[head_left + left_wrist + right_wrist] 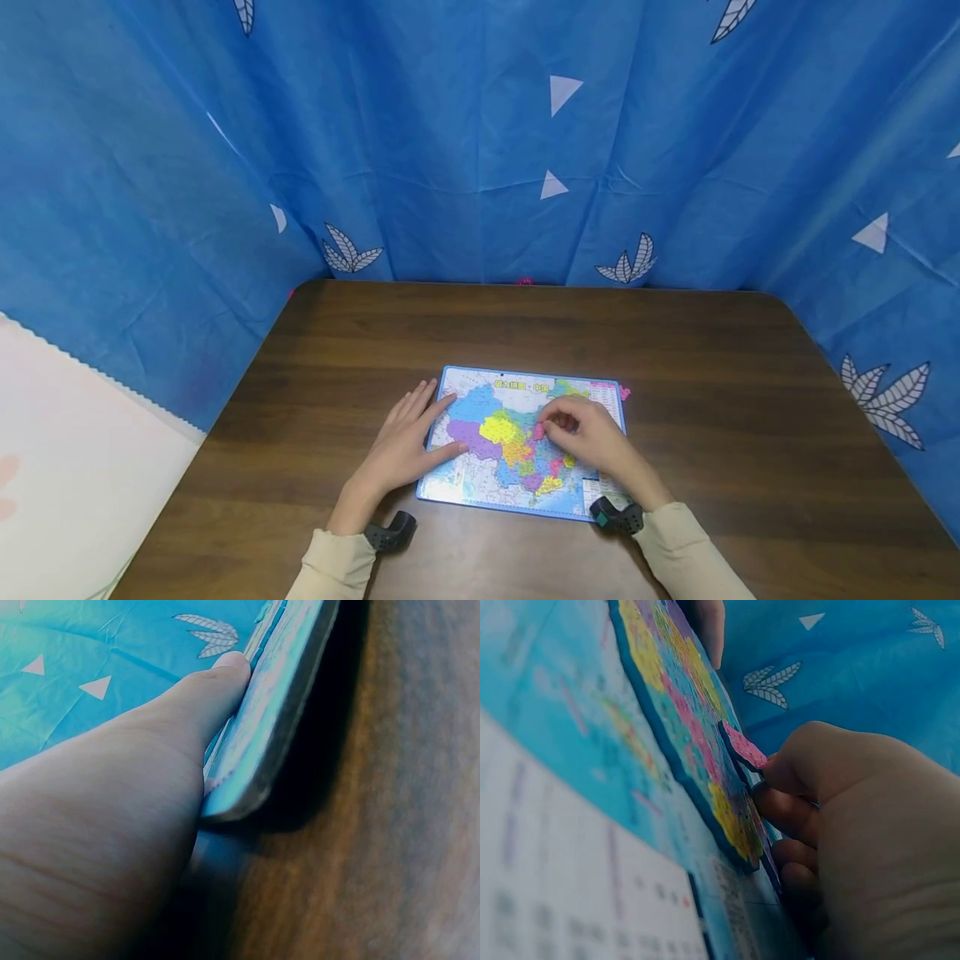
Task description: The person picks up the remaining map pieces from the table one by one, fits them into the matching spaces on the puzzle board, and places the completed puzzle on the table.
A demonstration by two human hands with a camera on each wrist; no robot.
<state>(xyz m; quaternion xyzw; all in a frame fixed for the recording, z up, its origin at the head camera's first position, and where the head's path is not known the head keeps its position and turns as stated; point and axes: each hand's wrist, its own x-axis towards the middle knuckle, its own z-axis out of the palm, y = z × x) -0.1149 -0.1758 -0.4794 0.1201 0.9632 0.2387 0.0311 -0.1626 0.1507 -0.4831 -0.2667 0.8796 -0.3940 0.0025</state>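
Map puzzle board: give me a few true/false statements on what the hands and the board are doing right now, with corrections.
1. The right hand pinches a pink puzzle piece. True.
2. The left hand is lifted clear of the map puzzle board. False: its straight fingers rest on the board's left edge.
3. The board lies flat on the wooden table. True.
4. A green cloth hangs behind the table. False: the backdrop is blue with white leaves and triangles.
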